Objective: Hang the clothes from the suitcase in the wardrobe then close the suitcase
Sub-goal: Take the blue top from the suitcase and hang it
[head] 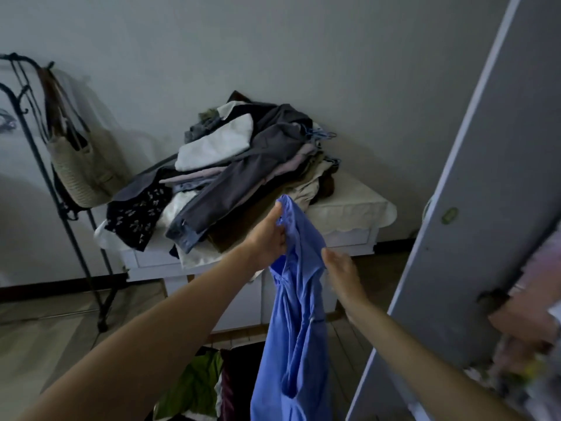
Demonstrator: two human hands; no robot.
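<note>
A blue garment (296,323) hangs in the air in front of me. My left hand (268,235) pinches its top edge and holds it up. My right hand (341,273) touches the garment's right side; whether its fingers grip the cloth I cannot tell. Below, at the bottom edge, the suitcase (212,387) shows only as green and dark clothes lying in it. The grey wardrobe door (473,226) stands open on the right, with pale and pink clothes (528,317) hanging inside.
A white low table (349,214) against the wall carries a heap of folded and loose clothes (236,168) with blue hangers. A black metal coat stand (60,189) with a woven bag (82,168) stands at the left.
</note>
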